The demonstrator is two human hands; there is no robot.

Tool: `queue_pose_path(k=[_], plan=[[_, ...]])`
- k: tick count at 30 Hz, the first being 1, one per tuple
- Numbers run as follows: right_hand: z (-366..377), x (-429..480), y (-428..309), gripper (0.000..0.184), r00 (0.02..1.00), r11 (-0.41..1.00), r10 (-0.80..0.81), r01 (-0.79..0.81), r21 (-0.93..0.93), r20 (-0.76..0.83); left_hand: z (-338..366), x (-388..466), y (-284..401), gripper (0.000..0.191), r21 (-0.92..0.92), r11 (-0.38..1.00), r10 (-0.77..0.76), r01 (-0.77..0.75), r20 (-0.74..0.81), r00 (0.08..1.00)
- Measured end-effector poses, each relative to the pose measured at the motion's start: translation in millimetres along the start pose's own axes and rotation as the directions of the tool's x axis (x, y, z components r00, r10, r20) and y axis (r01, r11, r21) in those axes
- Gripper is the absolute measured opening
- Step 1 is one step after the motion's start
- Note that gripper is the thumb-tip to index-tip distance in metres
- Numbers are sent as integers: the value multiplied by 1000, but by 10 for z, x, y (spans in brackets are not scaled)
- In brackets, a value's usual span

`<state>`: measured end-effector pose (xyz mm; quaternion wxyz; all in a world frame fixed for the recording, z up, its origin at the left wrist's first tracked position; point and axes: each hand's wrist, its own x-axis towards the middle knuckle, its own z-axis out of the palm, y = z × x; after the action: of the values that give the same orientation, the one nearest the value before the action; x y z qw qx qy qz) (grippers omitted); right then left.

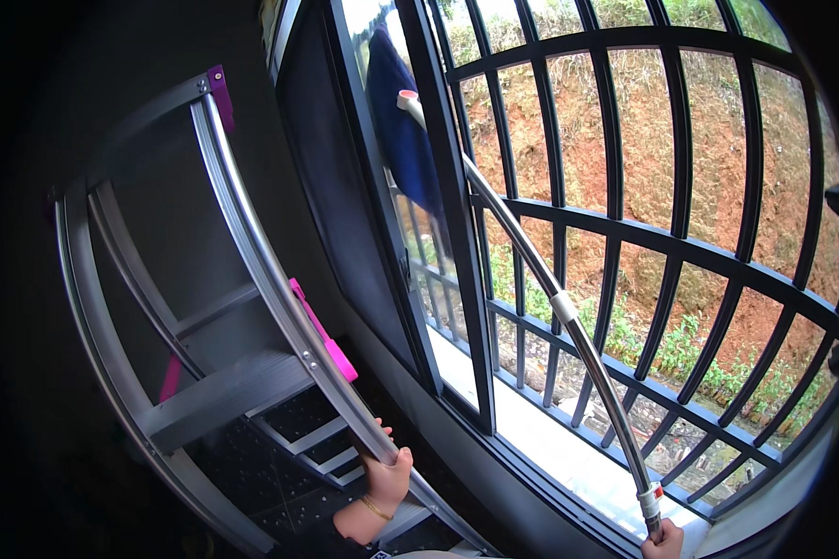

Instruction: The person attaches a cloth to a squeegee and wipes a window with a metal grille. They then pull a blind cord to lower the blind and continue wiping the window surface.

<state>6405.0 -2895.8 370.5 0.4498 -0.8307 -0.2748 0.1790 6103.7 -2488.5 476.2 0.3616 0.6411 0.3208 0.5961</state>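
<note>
My left hand (pixel 386 478), with a thin gold-coloured bracelet at the wrist, grips the side rail of an aluminium stepladder (pixel 252 244). At the lower right, my right hand (pixel 663 541) is closed around the lower end of a metal telescopic pole (pixel 587 349) with white plastic collars. The pole slants up to the left and passes behind the frame of a sliding window pane (pixel 454 244). Its white and red end (pixel 407 99) shows through the glass, against a dark blue cloth or pad (pixel 398 140) on the outer side. How the two are joined cannot be told.
Dark metal window bars (pixel 615 223) stand beyond the opening, with an earth bank outside. A pale sill (pixel 573 461) runs below them. The ladder has pink plastic parts (pixel 332 349), and its lower rungs stand over a dark tiled floor (pixel 273 482). A dark wall is at the left.
</note>
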Motion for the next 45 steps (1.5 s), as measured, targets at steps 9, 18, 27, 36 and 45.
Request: queue_pose_path(k=[9, 18, 27, 36, 45], plan=[[722, 361, -104, 16, 978, 956, 134, -170, 240, 158, -17, -61, 359, 94, 32, 999, 11, -8, -73, 997], [663, 323, -82, 18, 962, 914, 157, -228, 337, 224, 754, 451, 1476, 73, 43, 919, 237, -393, 737, 634], [508, 184, 84, 11, 957, 953, 143, -201, 225, 251, 2064, 828, 1689, 90, -391, 719, -89, 575, 769, 633], [618, 198, -59, 11, 952, 940, 166, -232, 252, 258, 2191, 14, 1436, 49, -362, 789, -44, 496, 772, 634], [679, 190, -173, 13, 948, 935, 180, -247, 253, 261, 2124, 383, 1680, 65, -486, 836, 291, 255, 786, 546]])
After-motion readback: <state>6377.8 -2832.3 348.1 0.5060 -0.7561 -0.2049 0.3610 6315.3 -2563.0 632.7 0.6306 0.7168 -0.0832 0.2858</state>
